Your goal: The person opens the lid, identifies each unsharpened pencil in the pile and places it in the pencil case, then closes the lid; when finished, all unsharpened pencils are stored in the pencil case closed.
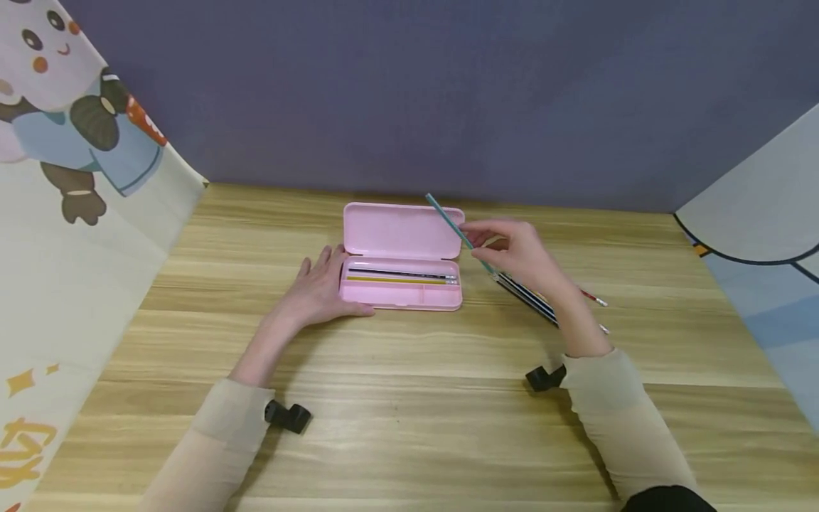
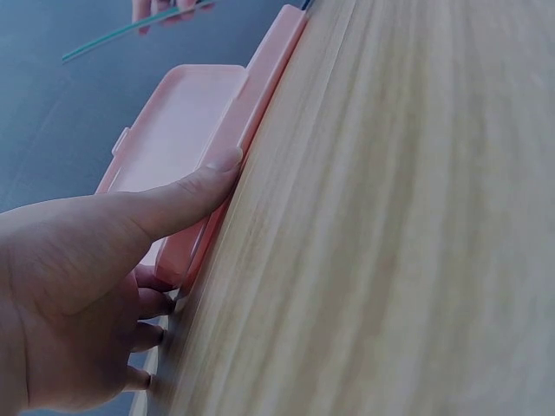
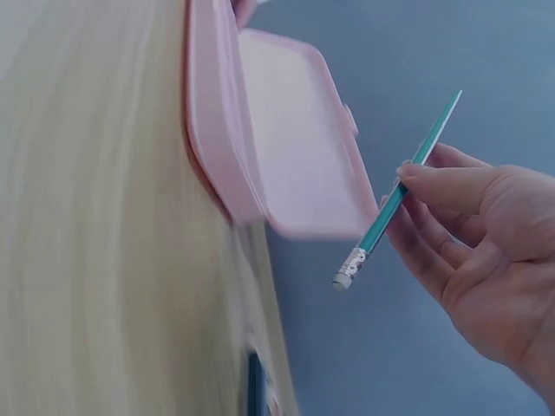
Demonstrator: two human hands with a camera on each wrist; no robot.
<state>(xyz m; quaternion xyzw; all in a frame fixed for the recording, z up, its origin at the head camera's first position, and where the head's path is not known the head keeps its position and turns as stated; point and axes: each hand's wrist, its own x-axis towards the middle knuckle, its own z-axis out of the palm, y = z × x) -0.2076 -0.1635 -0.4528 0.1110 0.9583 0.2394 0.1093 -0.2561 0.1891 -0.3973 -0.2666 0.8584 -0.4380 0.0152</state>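
Observation:
A pink pencil case (image 1: pixel 401 293) lies with its lid (image 1: pixel 402 231) folded back, holding a dark pencil (image 1: pixel 399 272) and a yellow pencil (image 1: pixel 393 280). At its left end is my left hand (image 1: pixel 320 291), fingers extended along the side and thumb (image 2: pixel 195 195) straight against the front wall. My right hand (image 1: pixel 515 252) pinches a green pencil (image 3: pixel 406 191) between thumb and fingers, raised above the right end of the case. The eraser end of this pencil points down toward the right in the head view. Several dark pencils (image 1: pixel 526 297) lie under my right hand and forearm, partly hidden.
A red pencil (image 1: pixel 593 296) pokes out right of my forearm on the wooden table (image 1: pixel 397 427). Behind the table stands a dark blue-grey panel (image 1: pixel 409 99). Printed cartoon sheets flank it at left (image 1: pixel 96 284) and right (image 1: pixel 761 206).

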